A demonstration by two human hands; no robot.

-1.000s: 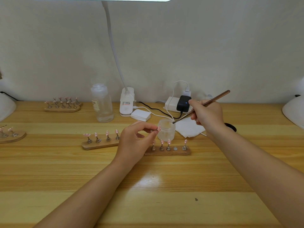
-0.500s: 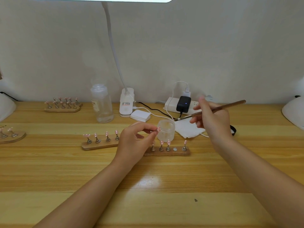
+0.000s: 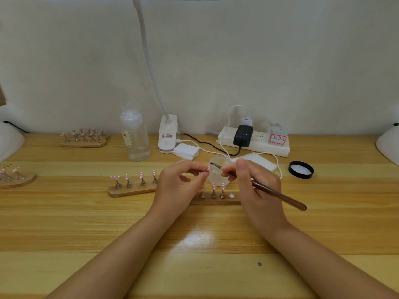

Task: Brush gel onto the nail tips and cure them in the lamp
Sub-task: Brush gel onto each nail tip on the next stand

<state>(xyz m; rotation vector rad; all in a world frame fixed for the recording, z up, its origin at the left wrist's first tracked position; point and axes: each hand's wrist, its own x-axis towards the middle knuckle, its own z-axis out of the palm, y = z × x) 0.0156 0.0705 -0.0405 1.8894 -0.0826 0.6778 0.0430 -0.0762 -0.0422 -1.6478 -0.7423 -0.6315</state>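
My left hand (image 3: 179, 186) pinches a small pink nail tip (image 3: 209, 168) on its stand, raised above the wooden holder strip (image 3: 216, 200). My right hand (image 3: 257, 186) grips a brown gel brush (image 3: 272, 192), whose dark bristle end points left and sits just right of the held tip. A small clear gel jar (image 3: 219, 179) stands open right behind both hands. Three more pink tips stand on the strip below, beside one bare round socket (image 3: 231, 196). A second strip (image 3: 131, 188) with several tips lies to the left.
A black jar lid (image 3: 301, 169) lies at the right. Behind are a power strip (image 3: 259, 141), a clear bottle (image 3: 135, 139), a desk lamp base (image 3: 168, 134), white pads (image 3: 186, 151) and a wipe (image 3: 257, 161). More tip holders (image 3: 84, 141) (image 3: 17, 180) sit at the left. White domed shapes (image 3: 388, 145) flank the desk.
My right hand swung the brush around: its handle pointed up and right, and now points down and right. The bristle end left the jar rim and came beside the held tip.
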